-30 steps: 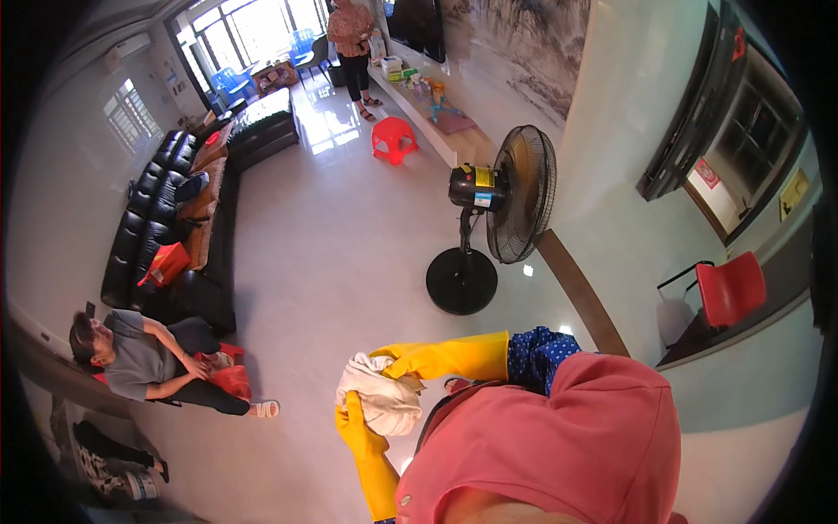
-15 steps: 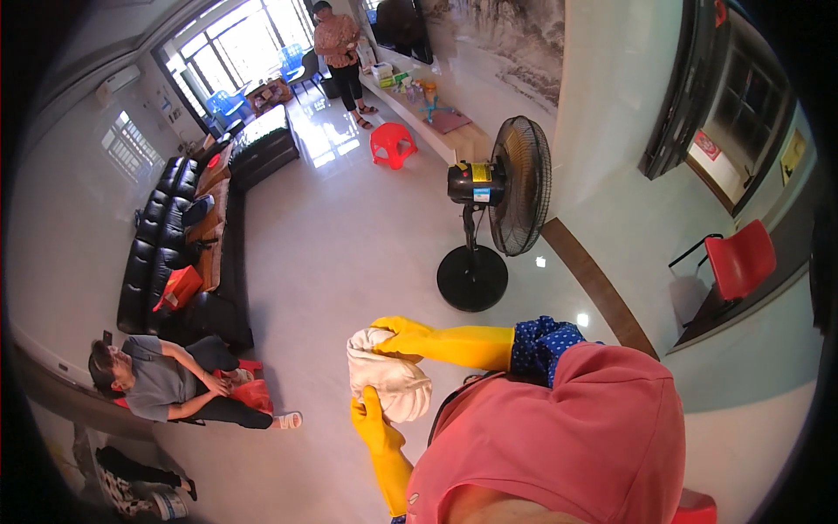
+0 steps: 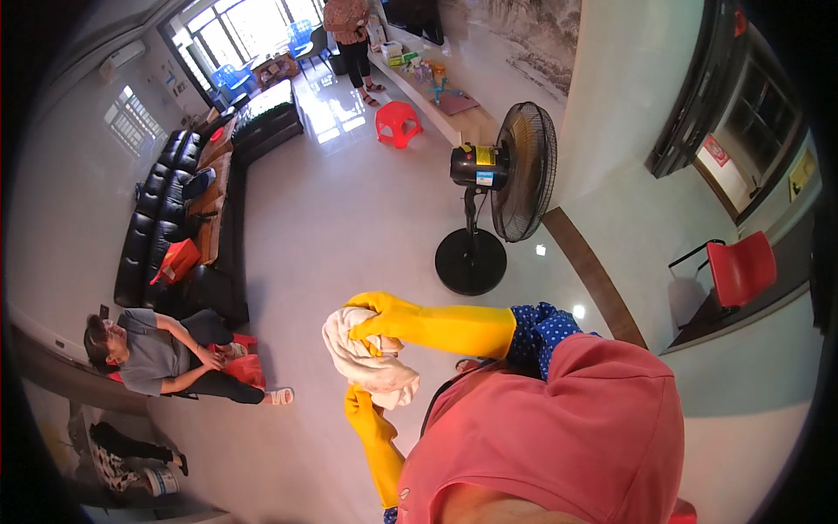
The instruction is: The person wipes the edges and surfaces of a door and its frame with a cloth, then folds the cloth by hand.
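A cream-white cloth (image 3: 384,377) hangs bunched between my two hands, which are in long yellow rubber gloves. My right hand (image 3: 375,321) grips its upper part, fingers wrapped into the folds. At the lower edge of the cloth, my left hand (image 3: 365,412) has its fingertips closed on the fabric. Part of the cloth's upper end is covered by the right glove. Blue sleeves with white dots show above the gloves.
A black standing fan (image 3: 476,201) stands on the floor ahead, with a red stool (image 3: 399,124) beyond it. A seated person (image 3: 166,354) is at left by a black sofa (image 3: 157,218); another stands far back. A red chair (image 3: 740,269) is at right.
Both hands and the cloth have shifted up and slightly left in view. The cloth is now more crumpled, with the right glove's fingers curled further over it.
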`<state>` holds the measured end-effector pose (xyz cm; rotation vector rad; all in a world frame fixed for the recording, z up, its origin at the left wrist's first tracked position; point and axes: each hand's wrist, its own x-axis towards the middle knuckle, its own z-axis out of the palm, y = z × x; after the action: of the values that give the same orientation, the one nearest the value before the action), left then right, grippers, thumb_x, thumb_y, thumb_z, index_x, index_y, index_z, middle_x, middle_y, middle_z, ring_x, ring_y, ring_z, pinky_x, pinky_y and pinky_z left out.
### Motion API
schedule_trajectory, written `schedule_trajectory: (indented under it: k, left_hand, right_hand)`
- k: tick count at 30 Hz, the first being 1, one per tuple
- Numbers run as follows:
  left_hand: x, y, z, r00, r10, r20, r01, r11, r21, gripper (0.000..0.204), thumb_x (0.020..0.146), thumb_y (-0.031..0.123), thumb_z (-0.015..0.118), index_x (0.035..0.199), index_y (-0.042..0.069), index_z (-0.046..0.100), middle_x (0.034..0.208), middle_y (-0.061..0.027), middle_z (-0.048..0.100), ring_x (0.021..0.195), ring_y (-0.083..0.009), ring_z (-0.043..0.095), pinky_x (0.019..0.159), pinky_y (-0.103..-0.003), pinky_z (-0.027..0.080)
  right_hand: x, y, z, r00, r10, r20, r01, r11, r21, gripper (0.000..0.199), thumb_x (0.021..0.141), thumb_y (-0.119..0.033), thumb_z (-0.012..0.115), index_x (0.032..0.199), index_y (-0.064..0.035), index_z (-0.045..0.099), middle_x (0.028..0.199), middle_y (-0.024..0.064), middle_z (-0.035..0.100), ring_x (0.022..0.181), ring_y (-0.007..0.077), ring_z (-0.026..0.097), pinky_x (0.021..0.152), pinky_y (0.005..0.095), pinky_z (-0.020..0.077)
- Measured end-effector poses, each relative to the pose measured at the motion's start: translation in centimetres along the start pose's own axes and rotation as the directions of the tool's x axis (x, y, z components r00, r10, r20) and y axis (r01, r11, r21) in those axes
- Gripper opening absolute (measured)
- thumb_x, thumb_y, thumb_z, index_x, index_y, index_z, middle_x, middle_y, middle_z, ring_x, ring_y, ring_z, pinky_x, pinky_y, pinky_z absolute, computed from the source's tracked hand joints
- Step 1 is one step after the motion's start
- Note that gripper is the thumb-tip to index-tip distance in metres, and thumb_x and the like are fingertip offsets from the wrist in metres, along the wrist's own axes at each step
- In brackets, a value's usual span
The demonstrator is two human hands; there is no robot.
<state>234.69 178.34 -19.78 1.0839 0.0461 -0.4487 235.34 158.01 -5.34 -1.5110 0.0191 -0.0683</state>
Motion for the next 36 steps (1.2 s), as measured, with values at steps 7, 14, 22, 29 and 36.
schedule_trajectory:
  k: [7,14,22,29,36]
  left_hand:
    - [-0.1,-2.3,-3.1,0.993,0.009,0.118,-0.004,0.999,-0.049,0.033,0.099,0.028,0.06,0.121,0.002,0.057,0.106,-0.0104,0.066,0.091,-0.0209,0.067,0.084,-0.036,0.056]
    - [-4.9,0.6,0.0,0.989,-0.082,-0.125,0.08,0.997,-0.025,0.046,0.097,0.024,0.062,0.136,0.003,0.049,0.127,-0.0156,0.061,0.109,-0.0266,0.063,0.098,-0.039,0.051]
    - [-8.3,1.2,6.0,0.997,0.062,0.05,-0.066,0.994,0.084,0.071,0.089,0.019,0.071,0.149,0.003,0.036,0.148,-0.0171,0.044,0.132,-0.0272,0.048,0.109,-0.039,0.04]
    - [-9.2,3.4,7.2,0.971,0.205,0.126,-0.232,0.658,0.717,0.089,0.082,0.025,0.077,0.153,0.004,0.028,0.149,-0.0185,0.042,0.136,-0.0284,0.044,0.112,-0.04,0.037]
    - [-3.8,-2.4,4.2,0.72,0.194,0.666,-0.544,0.753,0.369,0.039,0.086,0.02,0.072,0.12,0.007,0.06,0.115,-0.0059,0.061,0.106,-0.0203,0.057,0.096,-0.031,0.045]
  right_hand:
    - [-1.0,-1.8,0.1,0.993,0.042,0.112,-0.013,0.969,-0.248,0.039,0.077,-0.012,0.071,0.114,-0.0014,0.064,0.101,0.0055,0.066,0.096,0.0135,0.061,0.083,0.031,0.0497]
    - [-2.7,-1.9,-0.2,0.933,-0.015,0.359,-0.02,0.995,0.093,0.028,0.082,-0.016,0.07,0.104,0.0014,0.066,0.085,0.0114,0.068,0.068,0.0153,0.064,0.058,0.0294,0.05]
    - [-6.7,-1.8,-1.8,0.947,0.312,0.075,-0.305,0.948,-0.088,0.03,0.082,-0.012,0.068,0.11,-0.0023,0.065,0.071,0.003,0.06,0.051,0.0081,0.052,0.042,0.0226,0.0367]
    - [-8.2,-1.1,-0.8,0.92,0.226,0.321,-0.232,0.973,-0.022,0.033,0.081,-0.011,0.067,0.112,-0.0001,0.065,0.086,0.0037,0.065,0.067,0.0093,0.06,0.057,0.0227,0.0465]
    - [-8.6,-3.2,0.5,0.852,0.26,0.454,-0.31,0.95,0.036,0.039,0.079,-0.005,0.064,0.118,0.0012,0.061,0.088,0.0083,0.066,0.069,0.0138,0.063,0.063,0.0281,0.0517]
